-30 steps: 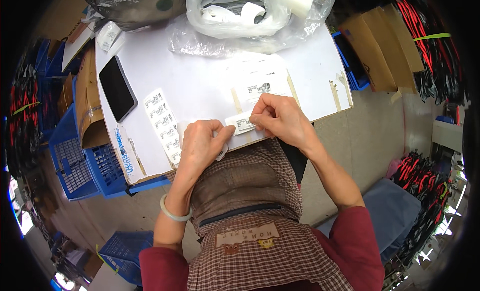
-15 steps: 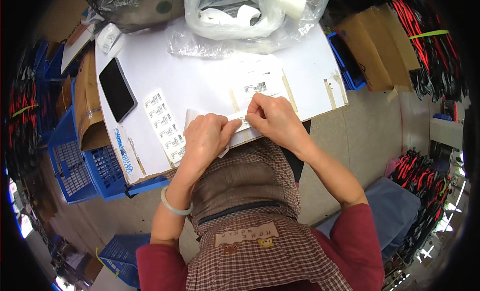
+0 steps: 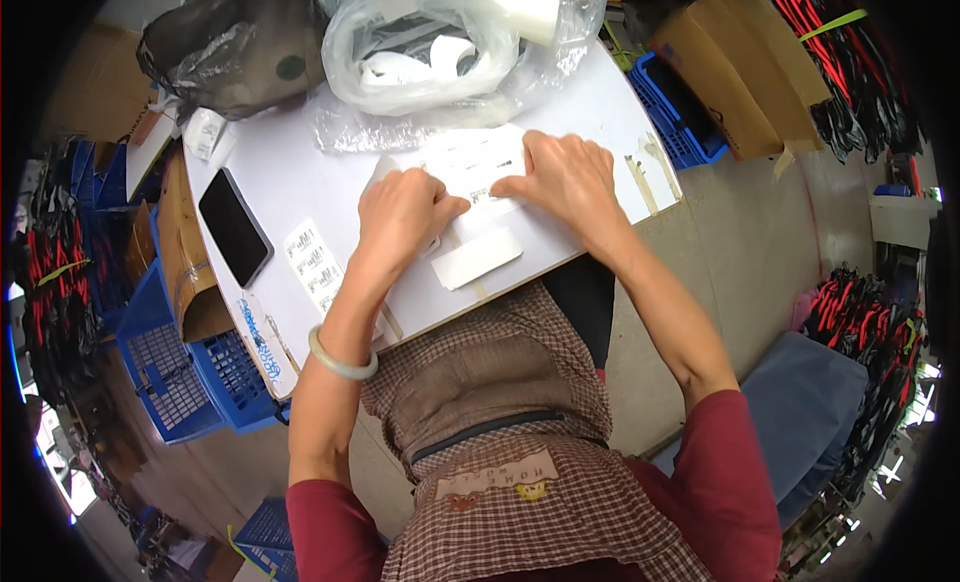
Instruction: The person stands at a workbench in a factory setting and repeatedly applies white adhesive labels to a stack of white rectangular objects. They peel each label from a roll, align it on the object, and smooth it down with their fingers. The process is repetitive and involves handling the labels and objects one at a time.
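Observation:
My left hand [image 3: 405,217] is closed, thumb pointing right, above the white table [image 3: 285,197]. A white paper strip [image 3: 381,170] sticks out from behind its knuckles and seems gripped in it. My right hand [image 3: 572,182] is closed too, its thumb lying on a white printed card [image 3: 478,165]; anything between its fingers is hidden. Both thumbs point toward each other over the card's near part. A blank white card [image 3: 478,258] lies nearer me, by the table's front edge. To the left of my left forearm lies a sheet of barcode labels [image 3: 312,257], partly covered by that arm.
A dark phone [image 3: 235,227] lies at the table's left. Behind the cards, a clear plastic bag [image 3: 425,87] holds white pieces, beside a dark plastic bag [image 3: 235,47]. Blue crates [image 3: 165,357] and a cardboard box [image 3: 740,67] flank the table.
Both hands have moved away from me, from the near card to the printed card further back. The near card now lies uncovered. The white strip has moved with my left hand.

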